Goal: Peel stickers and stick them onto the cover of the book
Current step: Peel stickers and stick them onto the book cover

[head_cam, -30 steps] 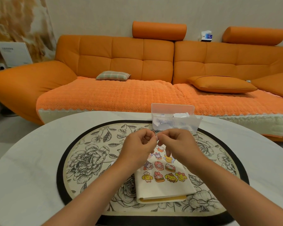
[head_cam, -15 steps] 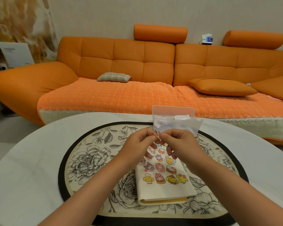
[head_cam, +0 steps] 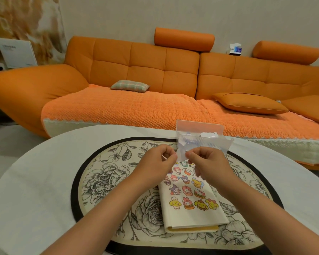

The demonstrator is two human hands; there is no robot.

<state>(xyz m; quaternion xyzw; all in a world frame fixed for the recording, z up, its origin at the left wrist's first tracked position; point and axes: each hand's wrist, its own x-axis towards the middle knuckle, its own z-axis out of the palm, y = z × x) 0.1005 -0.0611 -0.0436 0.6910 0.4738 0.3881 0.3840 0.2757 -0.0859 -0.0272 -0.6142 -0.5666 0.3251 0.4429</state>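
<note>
Head view: at the centre of the frame, the left hand [head_cam: 156, 162] and right hand [head_cam: 208, 163] meet fingertip to fingertip. Each pinches one side of a small pale sticker slip [head_cam: 181, 155] between thumb and curled fingers. The slip is held in the air just above the far edge of a cream book [head_cam: 191, 218]. The book lies closed, lower centre, on a floral oval placemat [head_cam: 107, 181], its cover carrying rows of colourful cartoon stickers [head_cam: 186, 190]. Just behind the hands stands a clear plastic box [head_cam: 201, 131] holding white scraps. The placemat lies on a round white table [head_cam: 35, 181]. An orange sofa [head_cam: 145, 70] fills the upper half, with a small plaid cushion [head_cam: 130, 85] on its seat.
</note>
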